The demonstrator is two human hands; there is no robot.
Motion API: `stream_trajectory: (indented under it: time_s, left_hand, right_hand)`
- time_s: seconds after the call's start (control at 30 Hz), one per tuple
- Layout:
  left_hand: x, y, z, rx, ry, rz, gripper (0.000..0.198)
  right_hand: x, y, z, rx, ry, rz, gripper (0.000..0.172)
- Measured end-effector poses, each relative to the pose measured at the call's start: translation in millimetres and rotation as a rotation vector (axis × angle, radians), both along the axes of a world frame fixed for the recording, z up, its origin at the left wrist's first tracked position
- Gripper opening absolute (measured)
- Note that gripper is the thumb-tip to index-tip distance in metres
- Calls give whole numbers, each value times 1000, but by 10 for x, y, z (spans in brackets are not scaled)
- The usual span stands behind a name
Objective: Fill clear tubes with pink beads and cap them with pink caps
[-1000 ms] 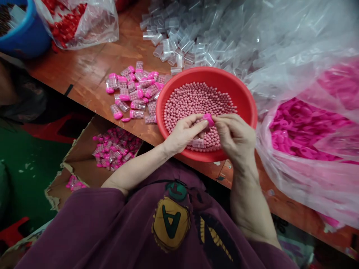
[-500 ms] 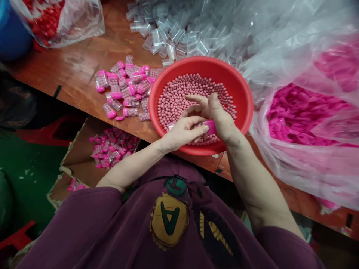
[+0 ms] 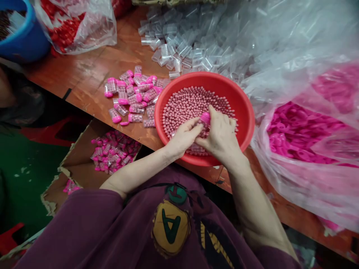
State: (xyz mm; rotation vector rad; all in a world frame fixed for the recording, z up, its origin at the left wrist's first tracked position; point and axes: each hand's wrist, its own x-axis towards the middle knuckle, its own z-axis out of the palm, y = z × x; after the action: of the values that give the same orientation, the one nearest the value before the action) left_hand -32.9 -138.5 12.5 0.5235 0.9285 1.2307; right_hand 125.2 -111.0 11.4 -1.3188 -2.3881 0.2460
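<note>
Wooden table (image 3: 92,80) | both hands' grip (image 3: 185,136) (image 3: 221,136) closed on pink-capped vial (image 3: 205,118), body hidden | red bowl (image 3: 246,108)

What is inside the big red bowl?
The red bowl holds lots of small pink balls. Both hands cover the near part, so what lies under them cannot be seen.

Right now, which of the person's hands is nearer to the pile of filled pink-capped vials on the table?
Left. The left hand is at the red bowl's near-left side, closest to the vial pile; the right hand is further right, over the bowl's middle.
</note>
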Motion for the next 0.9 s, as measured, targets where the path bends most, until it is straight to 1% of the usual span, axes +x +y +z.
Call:
stream_trajectory:
  time_s: [0.1,0.2,0.3,0.4,0.5,0.6,0.67,0.7,0.73,0.77,0.8,0.83,0.87,0.9]
  left_hand:
    - [12,-23,10,7,9,6,14]
    - [-2,-46,-2,-2,-5,-43,14]
    - [-22,-59,-27,26,-21,-92,15]
    - [-19,-60,-46,45,21,-93,16]
    - [11,-63,-28,38,80,-50,17]
    - [-31,-47,61,10,127,-57,17]
    - [-211,33,129,51,185,-18,20]
    - [-369,109,146,107,228,31,21]
    - [-573,211,144,184,291,107,23]
    - [-813,337,120,275,362,190,21]
    - [-1073,479,76,358,454,236,20]
    - [-1332,624,18,401,590,320,24]
    - [-1563,758,-44,415,770,362,31]
    - [-1742,866,-99,434,971,393,39]
  right_hand:
    - [-47,-23,25,61,-90,-22,80]
    - [-14,9,12,106,-100,-9,65]
    - [67,26,-18,128,-101,-1,59]
    - [70,4,-42,128,-113,-23,54]
    - [-49,-15,-36,79,-115,-53,54]
    - [-151,71,6,-14,-42,-12,67]
    - [-111,216,25,-103,77,43,80]
    - [-51,305,25,-143,143,53,82]
    - [27,396,16,-172,200,39,80]
    - [115,480,-1,-182,232,2,72]
    - [199,550,-25,-185,241,-40,60]
    - [268,601,-54,-198,235,-65,47]
    - [313,631,-88,-221,217,-61,35]
    - [330,641,-125,-254,185,-23,28]
